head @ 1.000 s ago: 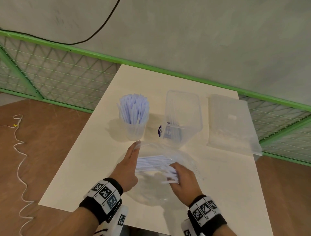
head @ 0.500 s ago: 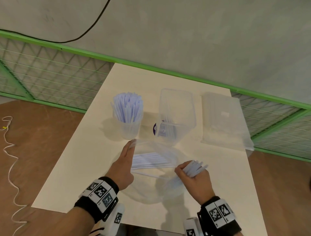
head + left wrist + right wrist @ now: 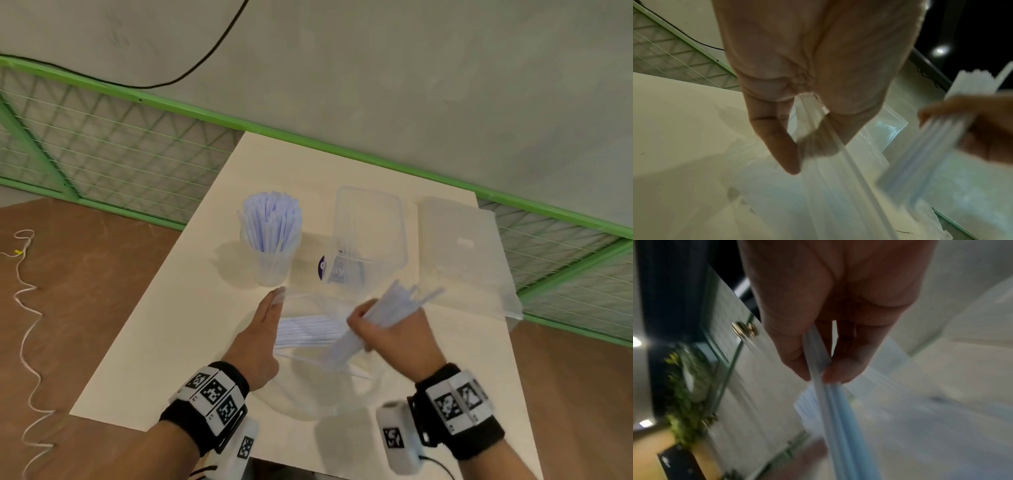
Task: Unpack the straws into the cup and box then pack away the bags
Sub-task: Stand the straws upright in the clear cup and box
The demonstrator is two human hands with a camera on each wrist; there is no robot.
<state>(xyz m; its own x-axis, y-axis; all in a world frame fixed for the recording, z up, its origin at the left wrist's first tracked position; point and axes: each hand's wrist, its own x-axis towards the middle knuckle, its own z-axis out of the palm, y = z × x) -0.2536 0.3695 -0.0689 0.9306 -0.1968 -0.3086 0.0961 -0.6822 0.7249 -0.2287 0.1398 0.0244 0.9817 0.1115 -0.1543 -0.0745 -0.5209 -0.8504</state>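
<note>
The light, slippery bundle of straws (image 3: 383, 317) sits gripped mid-length in my right hand (image 3: 394, 334) above the clear bag (image 3: 308, 394), whose rim my left hand (image 3: 260, 337) pinches, near the box (image 3: 370, 236) and cup (image 3: 272, 263).

Even, soft indoor light on the head view, faint shadows on the tabletop (image 3: 191, 329), wide-angle bending at the edges, wrist views dim, motion-blurred toward 6 o'clock, ceiling lamp (image 3: 940, 50) glaring at 2 o'clock
</note>
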